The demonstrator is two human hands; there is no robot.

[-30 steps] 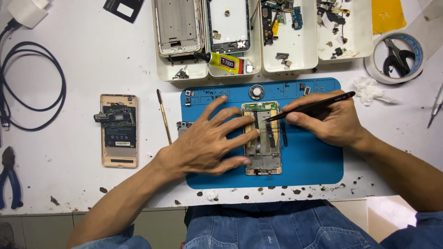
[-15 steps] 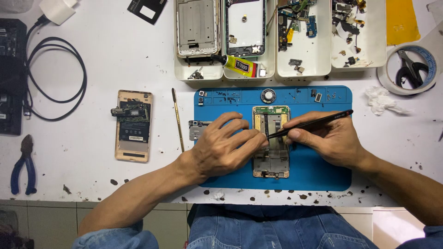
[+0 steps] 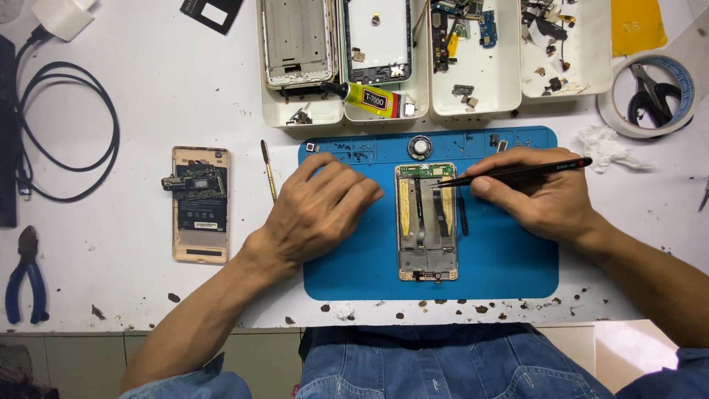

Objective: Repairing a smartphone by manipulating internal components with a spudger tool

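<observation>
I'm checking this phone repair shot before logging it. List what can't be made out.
Head view only:
- Tweezers tip on the opened phone: too small to tell what it touches.
- Blue mat under the left hand: covered by that hand.
- Right hand fingertips: curled under, hidden.
- Pliers: partly cut off by the left edge.

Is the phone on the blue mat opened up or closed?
Opened: the phone on the blue mat shows bare internals, with no cover on.
</observation>
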